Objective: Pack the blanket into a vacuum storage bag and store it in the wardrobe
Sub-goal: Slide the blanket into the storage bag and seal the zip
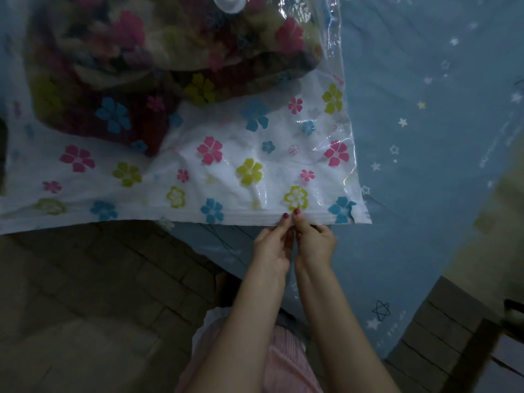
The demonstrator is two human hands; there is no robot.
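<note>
Already packed: blanket (122,66) inside the bag (226,154), bulked toward the far end near the valve (228,2), bag lying on the bed (425,109) with its near edge hanging past the mattress. Both hands pinching the zip strip (255,217) side by side, left hand (270,248) and right hand (314,243) touching, thumbs on top, other fingers curled beneath, nothing else held. Sealing looks to be the step in hand. Best done by pressing the two tracks together firmly between thumb and fingers, then working outward along the strip in small overlapping pinches, right to the corner (365,219) and back left, leaving no gap. Worth pulling the strip taut and flat first. Cannot tell which stretches are closed already. Strip running left to right across the view; bag's long axis running away from the person, mouth pointing near, valve end far.
</note>
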